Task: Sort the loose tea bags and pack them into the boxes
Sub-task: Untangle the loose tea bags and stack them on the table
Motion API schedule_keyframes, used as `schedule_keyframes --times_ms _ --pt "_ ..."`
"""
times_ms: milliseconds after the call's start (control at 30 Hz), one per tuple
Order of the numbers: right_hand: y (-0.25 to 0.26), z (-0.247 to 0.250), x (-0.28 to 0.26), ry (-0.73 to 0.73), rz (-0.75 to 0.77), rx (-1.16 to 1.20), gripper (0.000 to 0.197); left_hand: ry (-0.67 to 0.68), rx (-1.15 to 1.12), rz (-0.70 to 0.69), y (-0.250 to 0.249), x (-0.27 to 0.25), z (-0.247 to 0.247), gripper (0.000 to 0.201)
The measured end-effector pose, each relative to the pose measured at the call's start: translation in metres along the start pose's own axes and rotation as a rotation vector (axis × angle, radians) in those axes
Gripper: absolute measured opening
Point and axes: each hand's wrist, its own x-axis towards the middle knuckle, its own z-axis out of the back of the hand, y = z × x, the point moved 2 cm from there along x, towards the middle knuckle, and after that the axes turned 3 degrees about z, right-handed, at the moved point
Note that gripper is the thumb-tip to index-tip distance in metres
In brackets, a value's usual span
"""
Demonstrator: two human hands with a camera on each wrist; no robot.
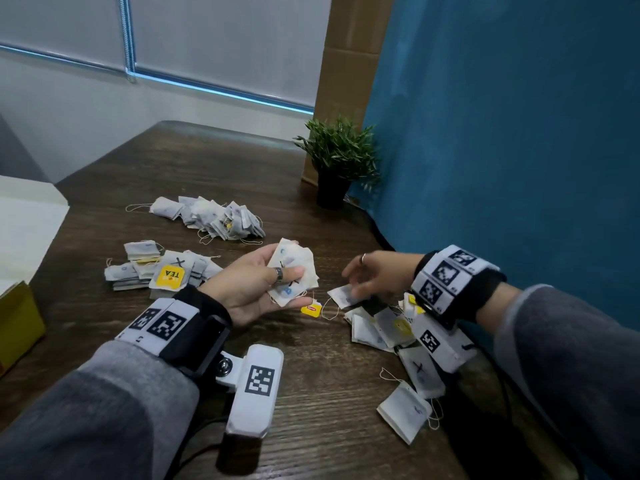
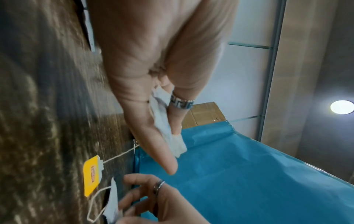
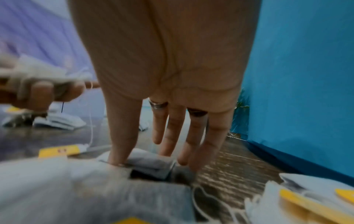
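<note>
My left hand [image 1: 287, 273] is palm up above the dark wooden table [image 1: 214, 161], thumb pressing a small stack of white tea bags [image 1: 294, 258] against the fingers; the stack [image 2: 178, 144] sticks out past the thumb in the left wrist view. A string hangs from it to a yellow tag [image 1: 310, 309] lying on the wood. My right hand [image 1: 360, 285] reaches down just right of that, thumb and fingers closing round a single white tea bag [image 3: 149, 165] lying at the near edge of a loose heap [image 1: 388, 327]. More tea bags are hidden under my right wrist.
A sorted pile with a yellow TEA tag [image 1: 162, 268] lies left of my hands, another pile [image 1: 211, 218] farther back. One tea bag [image 1: 403, 415] sits near the front right. A yellow box [image 1: 17, 327] and white box [image 1: 27, 230] stand left. A potted plant [image 1: 337, 157] and blue partition [image 1: 502, 168] bound the right.
</note>
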Motion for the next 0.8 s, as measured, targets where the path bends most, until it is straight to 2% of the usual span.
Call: schedule_keyframes --times_ms 67,167,300,400,433,500,533,600,667,800 --pt "0.0 -0.006 0.007 0.013 -0.005 -0.097 0.046 0.005 -0.023 -0.006 -0.002 -0.001 0.001 0.04" --pt "-0.001 -0.009 0.013 -0.003 0.007 -0.185 0.029 0.026 0.008 -0.015 -0.003 -0.003 0.003 0.04" --pt "-0.003 -0.002 0.007 -0.087 0.073 -0.137 0.026 0.026 0.055 -0.015 -0.002 0.0 0.005 0.043" --pt "-0.004 0.018 -0.006 -0.203 0.109 0.058 0.029 0.004 0.044 -0.007 -0.002 0.002 0.007 0.039" --pt "-0.005 0.022 -0.012 -0.18 0.118 0.216 0.024 -0.006 0.041 -0.005 -0.002 0.002 0.008 0.038" --pt "-0.003 0.022 -0.024 -0.024 0.139 0.523 0.017 -0.024 0.036 -0.002 -0.003 0.002 0.01 0.035" --pt "-0.002 0.018 -0.029 0.067 0.13 0.558 0.017 -0.029 0.033 0.0 -0.004 0.002 0.01 0.034" --pt "0.004 0.006 -0.035 0.238 0.096 0.369 0.021 -0.038 0.033 0.003 -0.004 0.002 0.01 0.034" --pt "0.012 -0.008 -0.037 0.329 0.049 0.087 0.03 -0.044 0.03 0.007 -0.004 0.002 0.01 0.034" --pt "0.019 -0.018 -0.034 0.16 0.032 -0.272 0.046 -0.049 0.015 0.032 -0.004 0.0 0.011 0.035"
